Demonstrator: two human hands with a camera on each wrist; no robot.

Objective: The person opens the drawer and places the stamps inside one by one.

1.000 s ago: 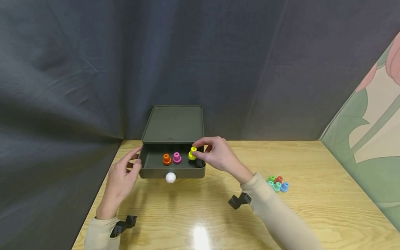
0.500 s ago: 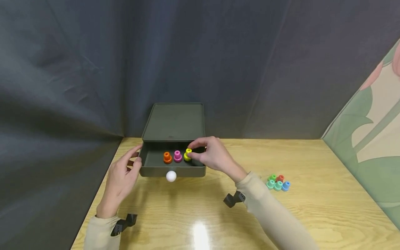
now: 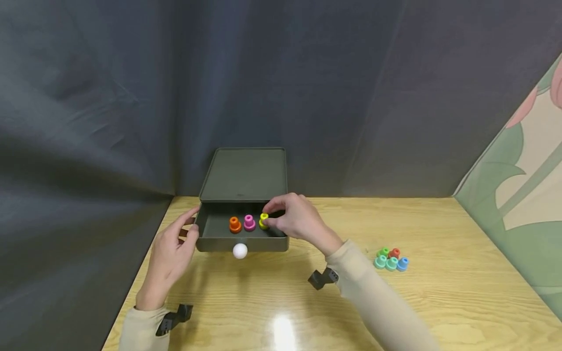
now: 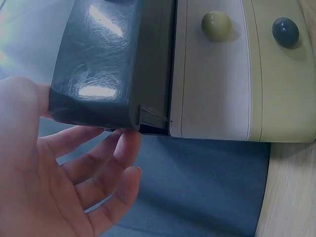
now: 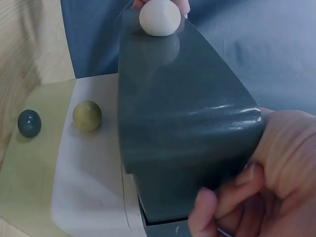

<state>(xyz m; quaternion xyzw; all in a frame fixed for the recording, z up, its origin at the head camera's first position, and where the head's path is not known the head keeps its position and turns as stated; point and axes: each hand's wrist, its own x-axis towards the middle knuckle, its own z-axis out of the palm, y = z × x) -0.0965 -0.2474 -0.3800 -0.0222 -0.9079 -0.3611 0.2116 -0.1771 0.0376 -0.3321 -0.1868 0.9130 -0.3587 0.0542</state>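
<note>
A dark grey drawer point(image 3: 215, 244) with a white knob point(image 3: 240, 251) stands pulled out of its cabinet point(image 3: 250, 173). Inside it, an orange flanged peg point(image 3: 234, 225) and a pink one point(image 3: 249, 224) stand upright side by side. My right hand point(image 3: 303, 222) reaches over the drawer's right side and pinches a yellow flanged peg point(image 3: 264, 217) between thumb and index finger, just right of the pink one. At the drawer's left side, my left hand point(image 3: 171, 251) touches the wall with extended fingers. In the left wrist view its fingers point(image 4: 94, 165) lie spread along that side.
Several loose pegs point(image 3: 392, 263), in green, red, teal and blue, are bunched on the wooden table point(image 3: 439, 302) to the right. Below the grey drawer are a white drawer point(image 4: 212, 84) and a yellow-green one point(image 4: 281, 94), both pushed in. A dark curtain point(image 3: 329, 122) hangs behind.
My right hand has moved left and lowered the yellow peg into line beside the pink one. The left hand stays at the drawer's side.
</note>
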